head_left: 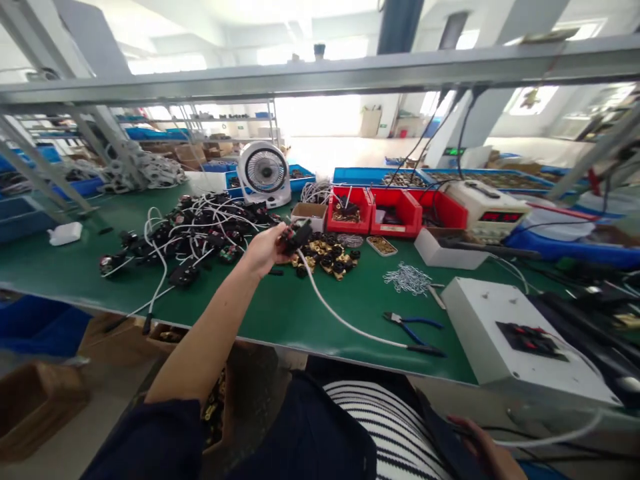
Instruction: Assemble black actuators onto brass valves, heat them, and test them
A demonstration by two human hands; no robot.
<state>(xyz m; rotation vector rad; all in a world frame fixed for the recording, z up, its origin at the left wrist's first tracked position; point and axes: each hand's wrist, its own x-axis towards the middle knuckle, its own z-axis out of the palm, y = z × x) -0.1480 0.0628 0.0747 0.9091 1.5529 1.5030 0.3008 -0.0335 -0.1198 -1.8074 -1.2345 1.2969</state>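
My left hand (269,250) reaches over the green bench, its fingers closed round a black electrical assembly (299,235) with a bit of green circuit board showing. From that assembly a white cable (345,321) curves down to the right and ends in a black tip near the bench edge. Just beyond my hand lie brass and black fittings (333,257). To its left is a heap of similar black assemblies (200,230) with white cables. My right hand (483,448) is low at the bottom right, below the bench edge, blurred and partly hidden by dark clothing; its fingers cannot be made out.
Blue-handled cutters (413,322) and metal hooks (407,279) lie on the right, beside a grey metal box (525,340). Red bins (395,212), a white fan (265,175) and a power supply (485,210) stand behind. A shelf beam (300,83) crosses above.
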